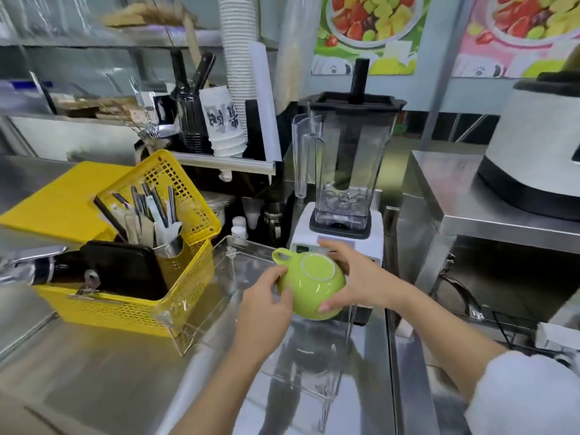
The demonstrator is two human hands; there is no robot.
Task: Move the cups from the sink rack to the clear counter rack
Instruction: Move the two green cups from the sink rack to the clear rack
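A green cup point(310, 285) is held upside down, its pale base ring up and its handle pointing back left. My left hand point(266, 304) grips its left side and my right hand point(351, 277) wraps its right side. The cup hovers just over the clear acrylic rack point(238, 259) on the steel counter, near the rack's right end. I see nothing else in the rack. The sink rack is out of view.
A yellow plastic basket point(131, 309) with utensils, a metal cup and a black tray sits against the rack's left side. A blender point(345, 171) stands right behind the cup. A white machine point(533, 146) sits on a raised steel shelf at right.
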